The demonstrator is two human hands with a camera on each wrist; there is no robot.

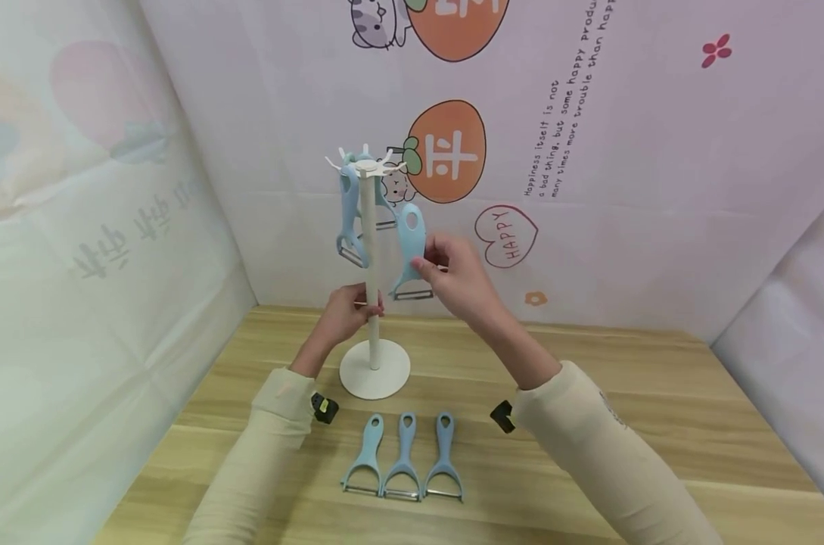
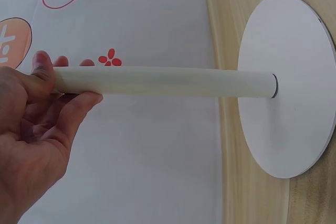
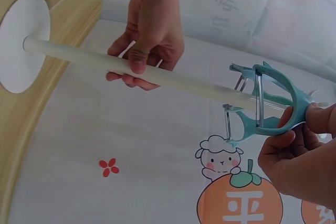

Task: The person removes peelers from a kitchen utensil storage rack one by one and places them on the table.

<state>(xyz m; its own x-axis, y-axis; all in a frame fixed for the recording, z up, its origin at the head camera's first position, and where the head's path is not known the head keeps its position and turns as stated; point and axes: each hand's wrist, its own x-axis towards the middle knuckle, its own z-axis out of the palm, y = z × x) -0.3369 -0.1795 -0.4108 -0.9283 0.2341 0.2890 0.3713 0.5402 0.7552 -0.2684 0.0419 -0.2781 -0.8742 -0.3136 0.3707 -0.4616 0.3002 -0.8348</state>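
My right hand (image 1: 458, 278) pinches a light blue Y-shaped peeler (image 1: 412, 233) just right of a white hook stand, its holed handle end up and its blade down. The handle's top is below the stand's hooks (image 1: 366, 166) in the head view. Around the stand's pole (image 1: 371, 261), the fingers and thumb of my left hand (image 1: 343, 312) are curled, seen also in the left wrist view. A blue peeler (image 1: 349, 208) hangs at the stand's left; at least one more hangs behind the pole, partly hidden. In the right wrist view, the held peeler (image 3: 300, 98) overlaps the hanging ones.
On the wooden table (image 1: 589, 424), three blue peelers lie in a row: a left one (image 1: 369, 453), a middle one (image 1: 405, 448) and a right one (image 1: 444, 450). The stand's round white base (image 1: 387, 384) is behind them. Printed cloth (image 1: 589, 250) rises behind the table.
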